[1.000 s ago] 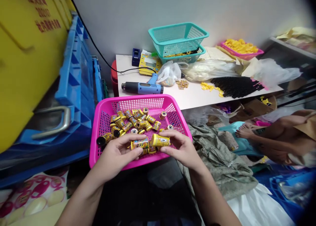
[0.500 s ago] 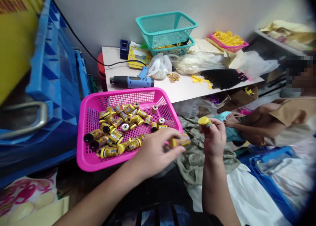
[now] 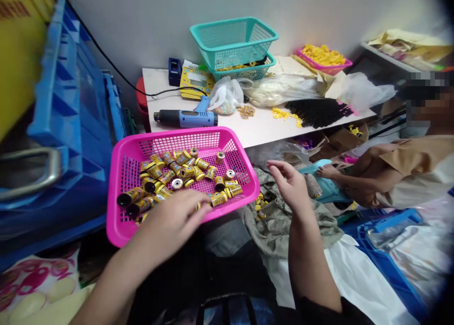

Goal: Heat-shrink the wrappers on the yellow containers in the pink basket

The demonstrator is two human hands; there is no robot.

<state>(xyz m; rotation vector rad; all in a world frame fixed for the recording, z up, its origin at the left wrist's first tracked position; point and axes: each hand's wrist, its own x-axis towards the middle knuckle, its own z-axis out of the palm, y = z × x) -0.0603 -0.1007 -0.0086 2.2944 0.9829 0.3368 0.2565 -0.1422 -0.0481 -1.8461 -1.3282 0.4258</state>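
Note:
A pink mesh basket (image 3: 253, 192) holds several small yellow printed cylinders (image 3: 219, 198), some with yellow caps, some with black or silvery ends. My left hand (image 3: 173, 218) is over the basket's front side, palm down, its thumb and fingers apart. A bit of yellow shows beside its fingertips; whether they touch a cylinder is unclear. To the right of the basket my right hand (image 3: 291, 188) is raised over the grey-green cloth, fingers apart and nothing between them. More yellow pieces (image 3: 261, 206) lie in the folds of that cloth.
Behind the basket, a white table (image 3: 248, 136) bears a blue heat gun (image 3: 186, 118), teal baskets (image 3: 234, 41), plastic bags (image 3: 227, 95) and black strips (image 3: 317, 112). Blue crates (image 3: 74, 126) stand at the left. A seated person (image 3: 379, 173) is at the right.
My left hand has moved left over the basket and no longer holds a cylinder. The yellow-capped piece is gone from my right hand, whose fingers have opened. More cylinders show at the basket's front right.

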